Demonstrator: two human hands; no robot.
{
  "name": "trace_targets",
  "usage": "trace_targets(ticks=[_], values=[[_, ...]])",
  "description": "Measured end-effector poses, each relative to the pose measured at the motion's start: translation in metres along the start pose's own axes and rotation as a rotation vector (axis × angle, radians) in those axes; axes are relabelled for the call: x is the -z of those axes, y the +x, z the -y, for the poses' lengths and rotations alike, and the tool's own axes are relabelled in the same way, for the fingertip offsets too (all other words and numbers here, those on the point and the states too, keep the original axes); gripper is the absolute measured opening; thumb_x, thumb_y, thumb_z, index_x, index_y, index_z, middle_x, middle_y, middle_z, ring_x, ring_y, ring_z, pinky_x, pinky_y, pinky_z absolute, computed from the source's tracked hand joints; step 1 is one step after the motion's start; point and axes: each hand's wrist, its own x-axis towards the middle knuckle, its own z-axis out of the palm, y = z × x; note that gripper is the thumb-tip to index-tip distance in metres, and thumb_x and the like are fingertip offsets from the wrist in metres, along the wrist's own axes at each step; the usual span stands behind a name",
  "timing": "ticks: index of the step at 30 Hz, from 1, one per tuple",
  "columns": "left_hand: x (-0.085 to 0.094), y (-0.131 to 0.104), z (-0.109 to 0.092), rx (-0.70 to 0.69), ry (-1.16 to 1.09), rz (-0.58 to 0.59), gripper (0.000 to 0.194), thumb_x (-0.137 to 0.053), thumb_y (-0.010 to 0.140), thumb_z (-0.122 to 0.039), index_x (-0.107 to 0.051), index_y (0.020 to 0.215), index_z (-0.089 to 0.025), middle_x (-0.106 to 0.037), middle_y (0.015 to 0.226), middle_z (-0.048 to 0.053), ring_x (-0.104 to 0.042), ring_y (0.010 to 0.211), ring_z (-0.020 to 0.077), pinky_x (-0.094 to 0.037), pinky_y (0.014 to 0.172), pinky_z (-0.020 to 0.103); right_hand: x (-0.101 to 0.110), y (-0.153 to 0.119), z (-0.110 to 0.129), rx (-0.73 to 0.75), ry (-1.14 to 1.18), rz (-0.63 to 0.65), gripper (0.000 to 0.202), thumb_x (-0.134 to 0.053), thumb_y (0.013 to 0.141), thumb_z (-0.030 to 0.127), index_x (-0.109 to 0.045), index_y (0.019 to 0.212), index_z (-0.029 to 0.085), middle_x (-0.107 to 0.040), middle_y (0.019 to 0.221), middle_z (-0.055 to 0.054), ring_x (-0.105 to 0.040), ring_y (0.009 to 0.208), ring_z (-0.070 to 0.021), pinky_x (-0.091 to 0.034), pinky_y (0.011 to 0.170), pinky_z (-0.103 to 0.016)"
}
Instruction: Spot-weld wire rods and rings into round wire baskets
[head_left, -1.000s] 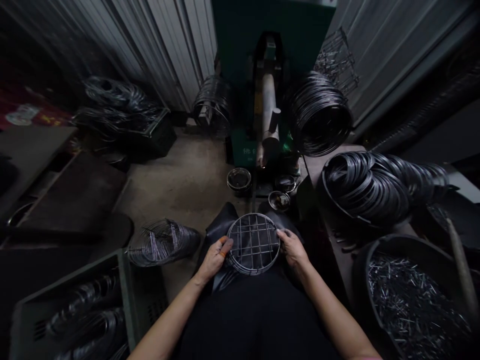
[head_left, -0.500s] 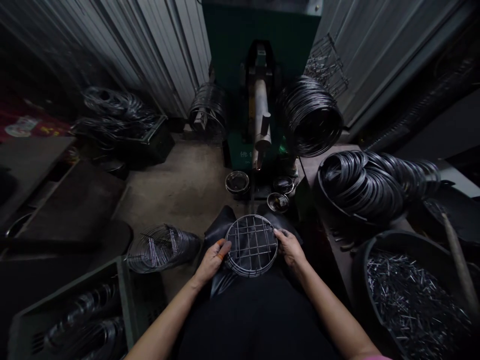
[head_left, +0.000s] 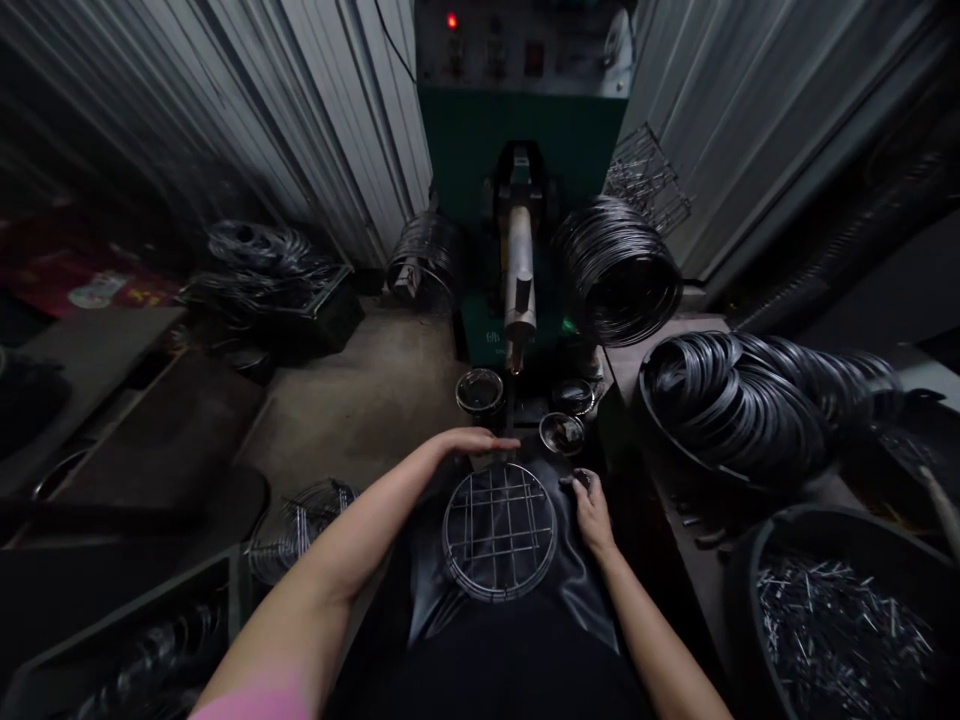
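A round wire grid rack (head_left: 501,535), with crossed bars inside a ring, lies on the black apron (head_left: 581,585) over my lap. Both hands are off it. My left hand (head_left: 476,441) reaches across just beyond the rack's far rim, fingers stretched out to the right and holding nothing that I can see. To the right of the rack, my right hand (head_left: 592,512) has its thumb and fingers curled together by a dark edge. Whether they grip the apron or something small is unclear.
A green machine (head_left: 442,130) with a metal electrode arm (head_left: 519,265) stands ahead. Wire ring bundles (head_left: 622,270) hang beside it. Small bowls (head_left: 480,392) sit below. At right are a tub of rings (head_left: 739,400) and a bin of short metal pieces (head_left: 840,630); a crate (head_left: 127,620) stands at left.
Both hands have let go of the rack, which now rests on my lap. My left hand has moved forward and right, past its far rim. My right hand has shifted slightly right. The view has tilted up.
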Motion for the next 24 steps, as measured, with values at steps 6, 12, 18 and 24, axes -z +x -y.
trace_targets(ticks=[6, 12, 18, 24], values=[[-0.004, 0.000, -0.004, 0.241, 0.199, 0.590, 0.030, -0.074, 0.051, -0.044, -0.067, 0.064, -0.018, -0.062, 0.054, 0.003, -0.052, 0.046, 0.0173, -0.036, 0.042, 0.027, 0.027, 0.011, -0.003, -0.360, 0.554, -0.146, 0.026, -0.068, 0.059, 0.025, -0.058, 0.083, 0.022, -0.059, 0.064, 0.003, -0.059, 0.059, -0.0138, -0.053, 0.060, -0.031], [0.016, -0.049, -0.009, -0.012, 0.232, 0.420, 0.041, -0.077, 0.046, -0.034, -0.067, 0.083, -0.019, -0.069, 0.076, 0.002, -0.062, 0.071, 0.0208, -0.047, 0.060, 0.028, 0.032, 0.003, 0.023, -0.430, 0.661, 0.012, 0.018, -0.067, 0.062, 0.020, -0.060, 0.078, 0.022, -0.058, 0.063, 0.003, -0.058, 0.057, -0.0122, -0.053, 0.057, -0.029], [0.027, -0.115, -0.021, -0.403, 0.382, 0.006, 0.063, -0.079, 0.044, -0.037, -0.061, 0.102, -0.018, -0.063, 0.106, 0.008, -0.059, 0.099, 0.0269, -0.046, 0.087, 0.038, 0.022, -0.012, 0.060, -0.198, 0.558, 0.095, 0.017, -0.065, 0.064, 0.031, -0.060, 0.077, 0.021, -0.053, 0.058, 0.006, -0.034, 0.036, -0.0046, -0.033, 0.036, -0.021], [0.021, -0.142, -0.017, -0.720, 0.557, -0.403, 0.066, -0.072, 0.052, -0.025, -0.052, 0.114, -0.016, -0.043, 0.132, 0.015, -0.039, 0.126, 0.0325, -0.034, 0.104, 0.047, 0.022, -0.032, 0.043, 0.258, -0.018, -0.036, 0.019, -0.068, 0.063, 0.035, -0.069, 0.077, 0.023, -0.066, 0.074, -0.002, -0.059, 0.067, -0.0183, -0.047, 0.063, -0.031]])
